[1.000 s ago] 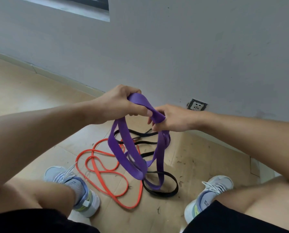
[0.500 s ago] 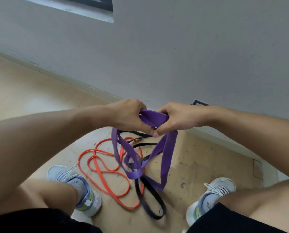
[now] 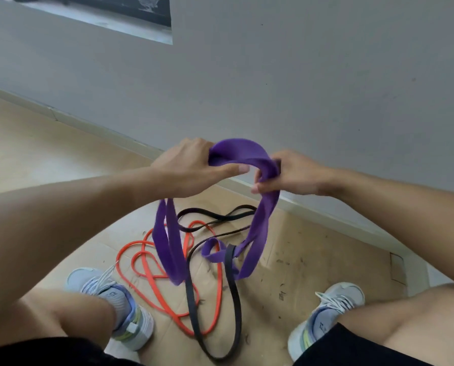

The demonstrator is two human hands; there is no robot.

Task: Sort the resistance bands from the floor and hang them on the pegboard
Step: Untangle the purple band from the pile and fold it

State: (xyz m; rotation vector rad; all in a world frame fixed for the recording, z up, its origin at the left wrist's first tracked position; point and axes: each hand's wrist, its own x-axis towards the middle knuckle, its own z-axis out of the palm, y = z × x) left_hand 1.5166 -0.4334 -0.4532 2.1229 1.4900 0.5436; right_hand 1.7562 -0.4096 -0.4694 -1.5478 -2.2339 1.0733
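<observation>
You are in the sorting step: you are pulling the purple band [image 3: 257, 233] free from the pile. Your left hand [image 3: 191, 167] grips one end of its top loop, and your right hand [image 3: 286, 175] pinches the other end. Both hands are closed tight on it. The purple band hangs in the air above the orange band [image 3: 152, 273], which lies flat on the floor [image 3: 36, 154].

A black band [image 3: 233, 299] is caught on the purple band, just right of the orange band, and hangs down to the floor. Next, I think you need to slip the black band off, so the purple one comes away alone.

I count one purple band and one orange band. The black straps may be one band or two; I cannot tell. No pegboard shows here.
</observation>
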